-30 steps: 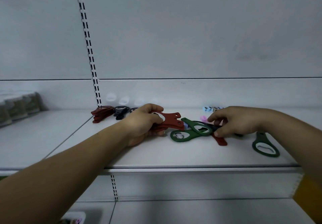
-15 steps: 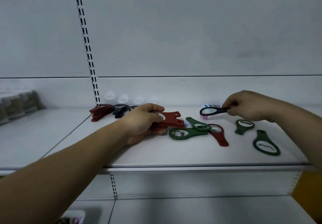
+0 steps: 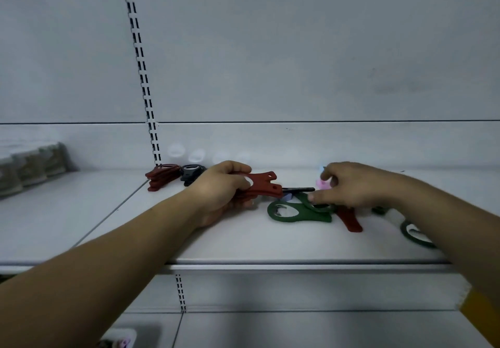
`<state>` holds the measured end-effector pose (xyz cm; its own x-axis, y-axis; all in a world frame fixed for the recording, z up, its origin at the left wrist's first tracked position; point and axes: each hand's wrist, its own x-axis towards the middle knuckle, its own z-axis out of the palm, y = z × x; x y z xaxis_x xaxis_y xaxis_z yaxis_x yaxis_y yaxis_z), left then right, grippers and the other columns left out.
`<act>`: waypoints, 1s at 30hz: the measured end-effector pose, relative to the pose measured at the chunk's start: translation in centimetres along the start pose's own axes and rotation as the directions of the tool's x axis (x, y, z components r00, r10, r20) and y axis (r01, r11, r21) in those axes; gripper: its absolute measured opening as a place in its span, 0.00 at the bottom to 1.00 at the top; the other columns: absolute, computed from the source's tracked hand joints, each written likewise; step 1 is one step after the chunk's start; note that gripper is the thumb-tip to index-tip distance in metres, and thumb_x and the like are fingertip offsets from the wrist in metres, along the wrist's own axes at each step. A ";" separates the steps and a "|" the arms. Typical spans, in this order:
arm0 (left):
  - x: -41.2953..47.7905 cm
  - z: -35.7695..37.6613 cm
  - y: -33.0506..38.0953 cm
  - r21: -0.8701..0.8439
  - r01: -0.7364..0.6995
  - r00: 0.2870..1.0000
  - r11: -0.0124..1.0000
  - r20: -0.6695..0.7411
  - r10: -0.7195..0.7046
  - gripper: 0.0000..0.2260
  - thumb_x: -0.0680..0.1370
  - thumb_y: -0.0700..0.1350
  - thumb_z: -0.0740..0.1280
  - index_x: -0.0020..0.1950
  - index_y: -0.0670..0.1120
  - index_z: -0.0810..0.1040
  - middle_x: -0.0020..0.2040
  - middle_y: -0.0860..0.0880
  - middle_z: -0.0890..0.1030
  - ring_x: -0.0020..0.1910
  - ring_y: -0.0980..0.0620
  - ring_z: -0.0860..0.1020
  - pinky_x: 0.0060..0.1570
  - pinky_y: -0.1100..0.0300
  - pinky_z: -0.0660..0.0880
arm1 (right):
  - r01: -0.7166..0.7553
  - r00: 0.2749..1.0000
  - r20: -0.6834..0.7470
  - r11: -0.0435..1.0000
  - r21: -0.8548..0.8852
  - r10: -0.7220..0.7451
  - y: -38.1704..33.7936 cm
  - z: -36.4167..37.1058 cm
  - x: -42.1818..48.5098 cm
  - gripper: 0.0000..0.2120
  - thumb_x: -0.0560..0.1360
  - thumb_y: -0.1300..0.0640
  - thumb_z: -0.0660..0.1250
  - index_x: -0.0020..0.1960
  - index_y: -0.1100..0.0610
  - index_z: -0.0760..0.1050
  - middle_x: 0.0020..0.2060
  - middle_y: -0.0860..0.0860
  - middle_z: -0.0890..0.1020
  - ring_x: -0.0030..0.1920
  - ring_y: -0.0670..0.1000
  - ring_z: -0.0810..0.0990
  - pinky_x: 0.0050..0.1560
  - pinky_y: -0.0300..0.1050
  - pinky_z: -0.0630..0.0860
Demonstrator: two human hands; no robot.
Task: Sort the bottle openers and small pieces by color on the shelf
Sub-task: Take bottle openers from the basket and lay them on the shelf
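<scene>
My left hand [image 3: 219,190] grips a stack of red bottle openers [image 3: 261,185] just above the white shelf [image 3: 243,262]. A black opener [image 3: 297,189] pokes out from under that stack toward my right hand [image 3: 351,185]. The right hand's thumb and forefinger are spread loosely around the black opener's end, with a gap showing. Below the right hand lie two green openers [image 3: 297,212] and one red opener [image 3: 350,220]. A pink small piece [image 3: 323,184] sits behind the fingers. A pale blue piece [image 3: 288,198] lies by the stack.
At the back left of the shelf lie a pile of red openers [image 3: 162,177] and a pile of black openers [image 3: 192,173]. Another green opener [image 3: 414,235] lies near the front right, partly behind my forearm. Jars [image 3: 29,169] stand far left.
My right hand carried the black opener from the back right down to the red stack in my left hand, and its fingers have loosened. The left hand stayed in place.
</scene>
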<state>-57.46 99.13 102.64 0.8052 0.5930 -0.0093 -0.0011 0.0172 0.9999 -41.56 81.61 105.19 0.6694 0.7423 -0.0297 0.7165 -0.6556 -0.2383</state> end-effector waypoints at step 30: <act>-0.3 0.6 0.5 -0.175 0.055 0.988 0.983 0.151 -0.028 0.13 0.82 0.41 0.55 0.51 0.39 0.78 0.43 0.42 0.83 0.37 0.48 0.82 0.33 0.57 0.80 | 0.439 0.881 -0.279 0.879 0.186 -0.381 -5.5 1.6 -0.6 0.13 0.74 0.54 0.68 0.58 0.46 0.78 0.46 0.43 0.75 0.47 0.45 0.74 0.43 0.30 0.66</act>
<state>-57.35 98.52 103.13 0.8853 0.4637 -0.0351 -0.0607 0.1901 0.9799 -46.16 85.00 104.99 0.3718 0.8655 0.3357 0.8873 -0.2250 -0.4027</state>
